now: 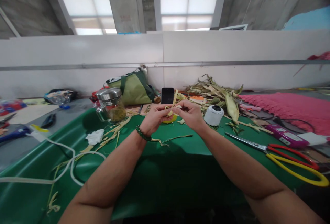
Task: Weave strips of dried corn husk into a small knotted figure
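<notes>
Both hands meet over the middle of the green mat (144,163), fingertips pinched together. Between them is a pale yellow corn husk strip (175,97), one end sticking up above the fingers. My left hand (156,116), with a dark beaded bracelet at its wrist, is closed on the strip. From the other side my right hand (191,114) also grips it. A yellow round thing (170,118) shows just below the fingers, partly hidden. Behind the hands a dark-screened phone (167,95) stands upright. Thin husk scraps (177,137) lie on the mat beneath.
Scissors (265,148) with red and yellow handles lie at right, near a white cylindrical object (213,115). Behind is a heap of corn husks (216,91). A lidded glass jar (110,105), green bag (135,88) and white cord (73,158) are left.
</notes>
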Demonstrator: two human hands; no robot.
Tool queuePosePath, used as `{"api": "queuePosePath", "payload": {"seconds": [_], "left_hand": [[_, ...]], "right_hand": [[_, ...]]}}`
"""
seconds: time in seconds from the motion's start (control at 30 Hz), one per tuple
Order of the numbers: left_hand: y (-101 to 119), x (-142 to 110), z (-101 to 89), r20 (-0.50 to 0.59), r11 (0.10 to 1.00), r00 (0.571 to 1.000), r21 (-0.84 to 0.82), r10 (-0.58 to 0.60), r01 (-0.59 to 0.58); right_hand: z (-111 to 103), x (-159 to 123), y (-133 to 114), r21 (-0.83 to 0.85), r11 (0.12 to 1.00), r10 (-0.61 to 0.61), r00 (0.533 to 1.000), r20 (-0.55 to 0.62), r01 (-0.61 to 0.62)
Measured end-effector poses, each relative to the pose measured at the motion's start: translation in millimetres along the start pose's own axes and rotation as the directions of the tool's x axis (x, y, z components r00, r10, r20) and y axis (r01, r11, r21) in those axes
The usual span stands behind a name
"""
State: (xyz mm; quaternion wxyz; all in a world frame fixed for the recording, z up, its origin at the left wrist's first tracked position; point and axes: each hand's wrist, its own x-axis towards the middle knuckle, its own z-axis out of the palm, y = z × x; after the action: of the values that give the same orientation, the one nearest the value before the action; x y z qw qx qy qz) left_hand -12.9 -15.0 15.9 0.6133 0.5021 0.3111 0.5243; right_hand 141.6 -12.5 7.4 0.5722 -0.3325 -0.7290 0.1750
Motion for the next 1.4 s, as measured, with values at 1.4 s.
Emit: {"api": "queuePosePath", "payload": {"seconds": [1.4], "left_hand": [[6.2,-5.4,5.2,0.071,0.932,0.983,0.311,0.171,-0.185]], "right_hand": [[-10.8,4.8,0.7,-0.2,0.946,-0.209,0.951,0.229,0.256]]}}
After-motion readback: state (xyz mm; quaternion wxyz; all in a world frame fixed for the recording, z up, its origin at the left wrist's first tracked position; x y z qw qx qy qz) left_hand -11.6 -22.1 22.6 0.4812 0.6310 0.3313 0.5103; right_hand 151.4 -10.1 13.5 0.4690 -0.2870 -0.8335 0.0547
